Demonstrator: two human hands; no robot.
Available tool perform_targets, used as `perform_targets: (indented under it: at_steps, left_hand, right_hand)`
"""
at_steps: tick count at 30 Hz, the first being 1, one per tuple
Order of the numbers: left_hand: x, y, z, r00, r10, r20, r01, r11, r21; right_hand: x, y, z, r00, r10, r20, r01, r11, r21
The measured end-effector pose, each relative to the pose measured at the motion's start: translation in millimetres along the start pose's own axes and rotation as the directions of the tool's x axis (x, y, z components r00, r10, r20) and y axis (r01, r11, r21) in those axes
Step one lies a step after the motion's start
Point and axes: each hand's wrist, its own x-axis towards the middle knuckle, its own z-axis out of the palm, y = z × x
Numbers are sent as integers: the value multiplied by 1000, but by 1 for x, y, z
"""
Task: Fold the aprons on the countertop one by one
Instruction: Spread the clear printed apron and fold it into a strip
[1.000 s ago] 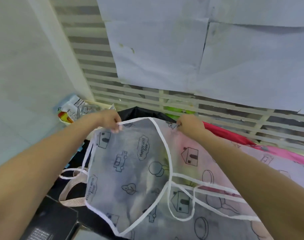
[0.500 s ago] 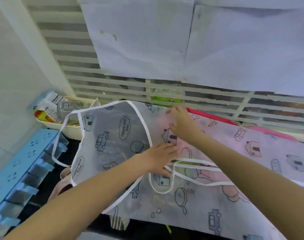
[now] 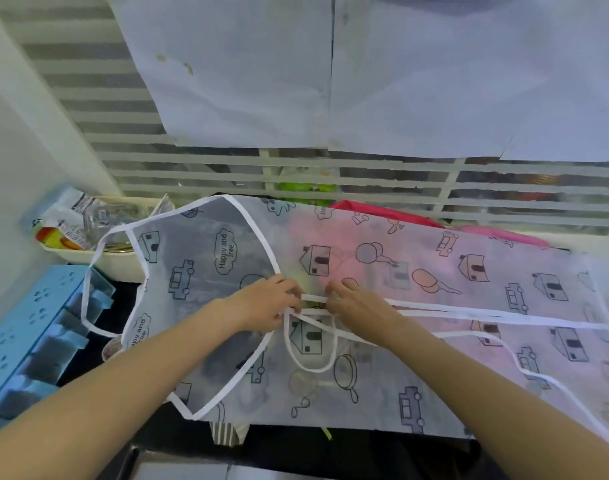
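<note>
Now laid flat on the countertop (image 3: 365,455): apron (image 3: 417,271), held up by its top corners a second ago. Left hand (image 3: 265,303) and right hand (image 3: 351,303) brought together mid-sheet, fingers curled, pinching the white ties (image 3: 313,298). Apparently gathering loose ties before folding proper. Alongside: blue rack (image 3: 29,341) and tray (image 3: 119,265) at left, pink apron (image 3: 382,211) behind; neck loop (image 3: 88,292) trailing over the rack, liable to snag.

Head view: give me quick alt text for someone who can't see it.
Both hands, left hand and right hand, pinch a white tie strap over a translucent printed apron spread on the countertop. A blue rack and a cream tray sit at the left.
</note>
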Motion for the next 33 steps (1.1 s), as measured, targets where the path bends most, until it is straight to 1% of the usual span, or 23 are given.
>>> perform_targets:
  at_steps: [2, 3, 5, 6, 7, 8, 10, 11, 13, 14, 16, 18, 19, 20, 22, 23, 25, 27, 30, 33]
  left_hand:
    - [1, 0, 0, 998, -46, 40, 49, 994, -99]
    - [3, 0, 0, 996, -69, 61, 76, 988, -136]
    - [7, 0, -2, 989, -110, 97, 126, 976, -175]
    - [10, 1, -3, 986, -126, 106, 143, 974, -176]
    - [12, 1, -4, 984, -141, 110, 158, 974, -164]
    - [15, 3, -4, 982, -155, 111, 170, 974, -146]
    - [22, 4, -5, 975, -193, 110, 204, 973, -104]
    - [25, 5, -6, 971, -213, 111, 223, 972, -80]
    - [30, 8, -8, 963, -244, 115, 250, 968, -37]
    - [31, 10, -9, 959, -256, 121, 261, 965, -23]
    - [34, 15, -11, 953, -272, 132, 274, 962, 1]
    - [37, 18, -13, 950, -277, 143, 277, 961, 17]
    - [37, 17, -13, 949, -275, 153, 276, 961, 14]
    - [37, 18, -14, 948, -269, 167, 271, 962, 10]
    - [36, 19, -14, 950, -252, 185, 253, 967, 23]
    - [36, 19, -14, 949, -253, 187, 251, 967, 35]
    - [36, 21, -14, 949, -271, 160, 263, 962, 66]
    - [36, 24, -15, 946, -296, 132, 286, 954, 90]
    - [36, 26, -17, 938, -319, 136, 312, 947, 73]
    - [34, 23, -20, 931, -327, 162, 326, 945, 33]
  right_hand:
    - [8, -2, -7, 996, 80, -34, -76, 991, 112]
    - [11, -1, -12, 988, 151, -35, -140, 966, 216]
    - [15, 4, -28, 951, 309, -26, -262, 846, 464]
    - [14, 7, -37, 928, 371, -35, -292, 782, 551]
    - [13, 12, -45, 909, 415, -49, -309, 746, 589]
    - [9, 19, -54, 896, 439, -67, -321, 744, 586]
    - [-1, 34, -70, 892, 444, -86, -342, 786, 514]
    - [-8, 42, -77, 897, 435, -71, -359, 813, 458]
    - [-25, 58, -86, 904, 428, 21, -410, 849, 334]
    - [-33, 63, -88, 896, 437, 81, -442, 857, 264]
    - [-50, 75, -83, 851, 492, 185, -513, 854, 89]
    - [-66, 84, -72, 796, 554, 244, -549, 831, -96]
    - [-73, 88, -66, 773, 576, 268, -556, 817, -151]
    - [-80, 91, -60, 746, 590, 309, -574, 805, -151]
    - [-88, 89, -51, 695, 564, 446, -609, 792, -53]
    - [-91, 85, -47, 675, 524, 520, -609, 793, -9]
    - [-94, 79, -35, 660, 461, 594, -559, 829, -21]
    - [-95, 77, -22, 687, 454, 568, -502, 861, -81]
    - [-94, 77, -8, 749, 460, 478, -445, 882, -152]
    - [-93, 84, -13, 756, 507, 414, -502, 855, -132]
